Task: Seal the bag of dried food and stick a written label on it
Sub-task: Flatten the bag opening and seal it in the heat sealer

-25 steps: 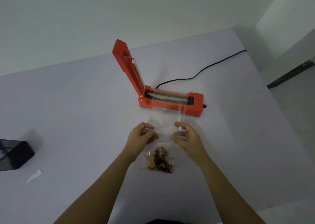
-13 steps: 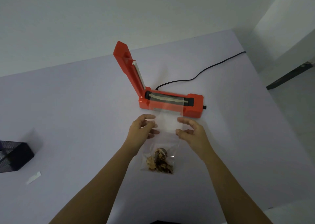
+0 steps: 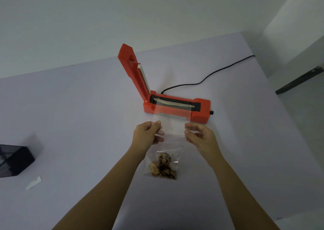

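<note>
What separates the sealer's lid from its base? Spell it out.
The lid stands raised, tilted up from the hinge; the base lies flat on the table. The bag has its top end lying across the base; the lid touches no bag. The cord runs from behind the base, not the lid. Both are orange and joined at the base's left end.

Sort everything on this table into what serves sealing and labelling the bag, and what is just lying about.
For the job: clear bag, pinched by left hand and right hand; dried food inside; orange sealer, lid raised, with its black cord; white paper slip, probably the label.

Lying about: black mesh box at far left.
</note>
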Motion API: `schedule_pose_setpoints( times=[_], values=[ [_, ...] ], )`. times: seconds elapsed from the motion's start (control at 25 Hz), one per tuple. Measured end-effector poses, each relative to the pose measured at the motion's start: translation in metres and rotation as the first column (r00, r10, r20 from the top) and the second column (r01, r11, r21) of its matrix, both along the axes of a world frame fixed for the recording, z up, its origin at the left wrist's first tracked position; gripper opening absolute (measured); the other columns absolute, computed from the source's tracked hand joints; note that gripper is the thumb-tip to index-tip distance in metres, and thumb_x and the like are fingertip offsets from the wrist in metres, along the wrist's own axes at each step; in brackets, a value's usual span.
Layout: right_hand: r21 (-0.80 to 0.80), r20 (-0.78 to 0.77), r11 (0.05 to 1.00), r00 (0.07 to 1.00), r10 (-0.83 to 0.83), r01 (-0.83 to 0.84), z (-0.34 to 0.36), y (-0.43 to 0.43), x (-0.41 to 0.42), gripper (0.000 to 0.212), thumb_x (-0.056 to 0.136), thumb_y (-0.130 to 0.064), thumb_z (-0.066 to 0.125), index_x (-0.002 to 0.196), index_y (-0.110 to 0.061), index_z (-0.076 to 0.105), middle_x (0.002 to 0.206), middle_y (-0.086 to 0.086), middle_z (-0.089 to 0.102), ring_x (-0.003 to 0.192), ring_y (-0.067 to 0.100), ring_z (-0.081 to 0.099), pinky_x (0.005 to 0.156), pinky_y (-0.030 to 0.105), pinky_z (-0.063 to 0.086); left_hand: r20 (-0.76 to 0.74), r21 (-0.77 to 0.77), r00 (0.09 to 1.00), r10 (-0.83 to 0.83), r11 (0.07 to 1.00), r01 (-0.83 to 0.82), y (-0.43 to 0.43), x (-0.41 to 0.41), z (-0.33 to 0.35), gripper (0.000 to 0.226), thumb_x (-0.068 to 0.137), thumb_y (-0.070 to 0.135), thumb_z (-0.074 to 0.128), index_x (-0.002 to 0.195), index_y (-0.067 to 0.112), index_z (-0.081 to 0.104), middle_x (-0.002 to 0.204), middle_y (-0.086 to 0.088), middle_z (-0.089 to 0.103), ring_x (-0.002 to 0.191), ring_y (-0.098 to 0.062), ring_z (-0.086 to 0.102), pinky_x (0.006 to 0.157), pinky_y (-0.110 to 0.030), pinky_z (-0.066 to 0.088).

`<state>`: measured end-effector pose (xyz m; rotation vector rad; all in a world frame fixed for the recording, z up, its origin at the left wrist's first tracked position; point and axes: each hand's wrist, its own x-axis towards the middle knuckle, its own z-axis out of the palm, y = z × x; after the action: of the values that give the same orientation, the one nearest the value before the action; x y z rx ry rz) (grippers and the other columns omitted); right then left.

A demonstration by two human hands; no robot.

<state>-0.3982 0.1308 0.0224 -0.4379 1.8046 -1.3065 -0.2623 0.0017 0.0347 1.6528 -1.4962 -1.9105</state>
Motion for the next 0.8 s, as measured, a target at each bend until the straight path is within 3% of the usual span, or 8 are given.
schedule_pose_setpoints(
  times=[0.12, 0.24, 0.36, 0.44, 0.52, 0.64, 0.8],
  values=[
    [0.044, -0.241, 0.999, 0.971, -0.015, 0.026, 0.006, -0.007, -0.005, 0.017, 0.087, -0.02, 0.062, 0.102, -0.027, 0.061, 0.107, -0.009, 0.06, 0.091, 0.0, 0.058, 0.084, 0.024, 0.05, -0.004, 0.03, 1.0, 0.011, 0.999, -0.011, -0.002, 0.0, 0.0, 0.024, 0.093, 0.029, 0.056, 0.079, 0.01, 0.064, 0.073, -0.004, 0.071, 0.055, -0.017, 0.066, 0.05, -0.02, 0.051],
    [-0.123, -0.567, 0.992, 0.817, -0.105, 0.042, 0.045, -0.035, -0.024, 0.015, 0.09, -0.015, 0.058, 0.102, -0.023, 0.061, 0.1, -0.007, 0.059, 0.092, 0.006, 0.056, 0.088, 0.028, 0.048, -0.01, 0.051, 1.0, 0.003, 0.999, -0.003, -0.005, -0.002, -0.001, 0.025, 0.092, 0.03, 0.056, 0.079, 0.011, 0.064, 0.074, -0.003, 0.072, 0.056, -0.017, 0.066, 0.054, -0.023, 0.052],
    [-0.322, -0.759, 0.929, 0.636, -0.139, -0.181, 0.117, -0.083, -0.042, 0.018, 0.093, -0.012, 0.052, 0.107, -0.01, 0.063, 0.106, -0.003, 0.062, 0.1, 0.005, 0.055, 0.092, 0.016, 0.042, -0.007, 0.082, 1.0, -0.004, 0.997, 0.005, -0.005, -0.004, -0.002, 0.025, 0.092, 0.032, 0.057, 0.081, 0.011, 0.064, 0.075, -0.002, 0.072, 0.056, -0.016, 0.066, 0.057, -0.024, 0.052],
    [-0.349, -0.846, 0.85, 0.523, -0.105, -0.394, 0.156, -0.116, -0.043, 0.022, 0.094, -0.013, 0.049, 0.112, -0.006, 0.061, 0.111, 0.001, 0.063, 0.107, 0.011, 0.057, 0.096, 0.026, 0.044, 0.0, 0.094, 1.0, -0.004, 0.996, 0.004, -0.006, -0.004, -0.002, 0.024, 0.092, 0.032, 0.057, 0.082, 0.011, 0.064, 0.074, -0.001, 0.071, 0.056, -0.015, 0.066, 0.058, -0.025, 0.052],
    [-0.192, -0.934, 0.789, 0.355, 0.035, -0.583, 0.175, -0.142, -0.038, 0.03, 0.096, -0.019, 0.045, 0.122, -0.009, 0.056, 0.127, 0.005, 0.059, 0.121, 0.017, 0.051, 0.104, 0.033, 0.037, -0.001, 0.093, 1.0, -0.01, 0.996, 0.01, -0.007, -0.005, -0.002, 0.024, 0.092, 0.032, 0.057, 0.082, 0.011, 0.064, 0.074, -0.001, 0.072, 0.056, -0.015, 0.066, 0.059, -0.025, 0.052],
    [0.12, -0.957, 0.692, 0.102, 0.272, -0.712, 0.179, -0.163, -0.03, 0.039, 0.097, -0.031, 0.039, 0.134, -0.019, 0.046, 0.143, -0.001, 0.045, 0.136, 0.019, 0.034, 0.11, 0.04, 0.025, -0.004, 0.092, 1.0, -0.023, 0.996, 0.023, -0.007, -0.006, -0.001, 0.025, 0.092, 0.031, 0.056, 0.082, 0.01, 0.064, 0.077, -0.004, 0.072, 0.056, -0.015, 0.067, 0.059, -0.026, 0.052],
    [0.252, -0.931, 0.634, -0.005, 0.364, -0.731, 0.172, -0.166, -0.027, 0.039, 0.095, -0.036, 0.042, 0.13, -0.022, 0.051, 0.137, -0.006, 0.051, 0.137, 0.019, 0.032, 0.107, 0.041, 0.025, 0.001, 0.093, 0.999, -0.035, 0.995, 0.035, -0.005, -0.006, -0.005, 0.025, 0.092, 0.03, 0.057, 0.081, 0.009, 0.064, 0.077, -0.005, 0.071, 0.057, -0.018, 0.067, 0.059, -0.027, 0.053]
  ],
)
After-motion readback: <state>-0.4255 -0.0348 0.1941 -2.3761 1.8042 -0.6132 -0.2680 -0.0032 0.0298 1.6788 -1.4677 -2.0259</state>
